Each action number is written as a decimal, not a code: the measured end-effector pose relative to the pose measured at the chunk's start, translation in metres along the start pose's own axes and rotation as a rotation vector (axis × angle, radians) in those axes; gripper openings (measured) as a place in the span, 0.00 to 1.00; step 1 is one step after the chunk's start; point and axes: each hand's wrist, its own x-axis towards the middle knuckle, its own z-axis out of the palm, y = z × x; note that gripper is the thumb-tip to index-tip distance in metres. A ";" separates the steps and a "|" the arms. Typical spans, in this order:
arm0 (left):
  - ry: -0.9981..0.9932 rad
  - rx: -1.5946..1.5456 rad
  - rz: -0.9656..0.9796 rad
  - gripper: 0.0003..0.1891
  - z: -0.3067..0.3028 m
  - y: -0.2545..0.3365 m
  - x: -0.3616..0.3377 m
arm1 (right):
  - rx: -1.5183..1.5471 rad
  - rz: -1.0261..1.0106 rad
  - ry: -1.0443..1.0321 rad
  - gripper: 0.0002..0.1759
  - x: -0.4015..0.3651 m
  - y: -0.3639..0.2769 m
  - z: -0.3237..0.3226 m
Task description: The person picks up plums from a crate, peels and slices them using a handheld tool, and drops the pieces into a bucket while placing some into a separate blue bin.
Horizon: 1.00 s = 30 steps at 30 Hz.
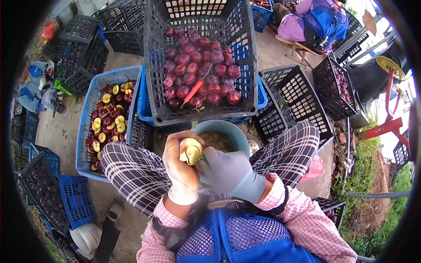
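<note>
My left hand is closed round a cut plum, its yellow flesh facing up. Close against it, my gloved right hand is curled shut. A sliver of green shows at its fingers, but most of what it holds is hidden. Just beyond both hands stands a blue-green bucket with brownish scraps inside. Whole dark red plums fill the bottom of a black crate in front of me. On these plums lies a red-handled tool.
At left, a blue crate holds plums cut open. Another black crate stands at right. Stacked crates, a white bucket and a red metal frame surround me. Other people sit at far left and upper right.
</note>
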 end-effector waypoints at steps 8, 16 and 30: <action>0.016 0.177 0.129 0.25 0.003 0.011 -0.002 | 0.546 0.093 -0.083 0.16 -0.006 0.000 0.010; 0.016 0.250 0.184 0.28 -0.004 -0.002 0.001 | 0.467 0.127 -0.147 0.17 -0.006 0.001 0.022; 0.089 -0.179 -0.099 0.27 -0.015 -0.009 0.020 | 0.687 0.038 -0.391 0.18 0.003 0.034 -0.018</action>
